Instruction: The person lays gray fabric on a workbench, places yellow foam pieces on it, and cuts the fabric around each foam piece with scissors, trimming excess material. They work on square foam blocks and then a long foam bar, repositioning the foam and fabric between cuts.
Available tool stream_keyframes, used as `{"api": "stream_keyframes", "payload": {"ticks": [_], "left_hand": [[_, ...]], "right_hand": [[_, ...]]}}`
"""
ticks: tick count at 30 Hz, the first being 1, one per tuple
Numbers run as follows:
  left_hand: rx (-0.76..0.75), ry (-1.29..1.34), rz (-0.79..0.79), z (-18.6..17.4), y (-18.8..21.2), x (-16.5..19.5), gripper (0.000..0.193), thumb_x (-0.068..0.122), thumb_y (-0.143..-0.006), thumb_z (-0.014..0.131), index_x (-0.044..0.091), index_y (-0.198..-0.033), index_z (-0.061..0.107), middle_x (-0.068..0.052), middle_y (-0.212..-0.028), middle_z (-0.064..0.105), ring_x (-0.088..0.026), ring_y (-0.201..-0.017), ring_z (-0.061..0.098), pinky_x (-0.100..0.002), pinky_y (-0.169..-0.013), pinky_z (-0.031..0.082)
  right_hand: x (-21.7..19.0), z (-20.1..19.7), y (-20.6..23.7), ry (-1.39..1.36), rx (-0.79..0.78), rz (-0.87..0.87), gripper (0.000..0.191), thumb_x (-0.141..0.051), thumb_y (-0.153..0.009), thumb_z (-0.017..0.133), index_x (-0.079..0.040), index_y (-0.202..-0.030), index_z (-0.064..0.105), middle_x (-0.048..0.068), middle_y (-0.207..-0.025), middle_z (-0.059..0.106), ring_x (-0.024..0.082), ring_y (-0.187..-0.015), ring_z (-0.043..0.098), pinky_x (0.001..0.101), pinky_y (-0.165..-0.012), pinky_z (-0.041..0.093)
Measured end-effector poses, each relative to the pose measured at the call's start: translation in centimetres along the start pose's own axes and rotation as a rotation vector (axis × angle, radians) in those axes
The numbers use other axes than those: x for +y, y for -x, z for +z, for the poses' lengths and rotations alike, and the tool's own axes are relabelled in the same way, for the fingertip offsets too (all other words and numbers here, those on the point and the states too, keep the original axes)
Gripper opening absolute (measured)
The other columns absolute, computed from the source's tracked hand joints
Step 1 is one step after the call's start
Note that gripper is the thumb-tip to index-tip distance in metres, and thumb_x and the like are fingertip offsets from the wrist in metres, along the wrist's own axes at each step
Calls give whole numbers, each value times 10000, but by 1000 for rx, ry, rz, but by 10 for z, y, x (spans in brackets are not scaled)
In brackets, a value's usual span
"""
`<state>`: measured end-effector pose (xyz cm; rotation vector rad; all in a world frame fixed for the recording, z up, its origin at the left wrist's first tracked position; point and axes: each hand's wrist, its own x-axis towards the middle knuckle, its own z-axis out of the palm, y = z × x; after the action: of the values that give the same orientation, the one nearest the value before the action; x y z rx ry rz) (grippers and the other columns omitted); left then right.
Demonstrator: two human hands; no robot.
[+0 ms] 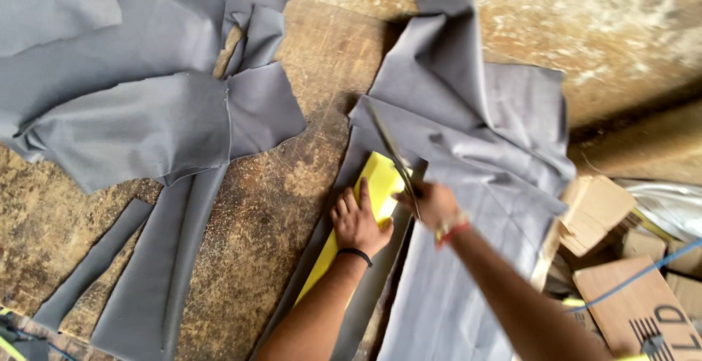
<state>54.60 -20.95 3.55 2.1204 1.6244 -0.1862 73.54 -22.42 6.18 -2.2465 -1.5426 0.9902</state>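
Note:
My left hand presses flat on a long yellow pattern strip that lies on grey cloth spread on a worn wooden table. My right hand grips a pair of long scissors, blades pointing up and away along the strip's right edge, where the cloth is cut. A black band sits on my left wrist, a red and white one on my right.
More grey cloth pieces lie piled at the upper left, with narrow cut strips at the lower left. Cardboard boxes and scraps sit past the table's right edge, crossed by a blue cord.

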Motion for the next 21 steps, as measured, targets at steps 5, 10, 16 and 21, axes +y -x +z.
{"api": "stream_keyframes", "payload": {"ticks": [5,10,16,21], "left_hand": [[285,363,296,5,40,-55,1061,393,-774,818,26,-1592,251,-266,-1570,407,-427,-1438,418,-469,-1170,378],[-17,79,-90,5,174,-124,1221,533,-609,903,136,-1579,276,-174,-1502,428,-352,-1369,460,-467,-1088,437],[20,-80,-191,13,222,-133,1272,507,-644,901,175,-1609,141,-222,-1469,419,-401,-1308,488,-534,-1002,479],[136,56,-98,-12,207,-126,1339,428,-554,953,168,-1593,149,-213,-1429,476,-419,-1326,472,-555,-1089,425]], "right_hand": [[63,38,152,-171,71,501,584,-642,-831,679,-59,-805,712,164,-683,710,378,-694,702,478,-691,543],[131,71,234,14,87,669,525,-603,-873,695,-82,-898,747,158,-810,760,364,-835,717,455,-815,554],[157,108,246,-22,477,308,454,-372,-789,795,-77,-1125,714,126,-966,752,338,-931,713,458,-845,553],[90,118,252,-264,452,152,426,-296,-815,800,-108,-1183,700,107,-1119,743,258,-1020,715,390,-904,568]]}}
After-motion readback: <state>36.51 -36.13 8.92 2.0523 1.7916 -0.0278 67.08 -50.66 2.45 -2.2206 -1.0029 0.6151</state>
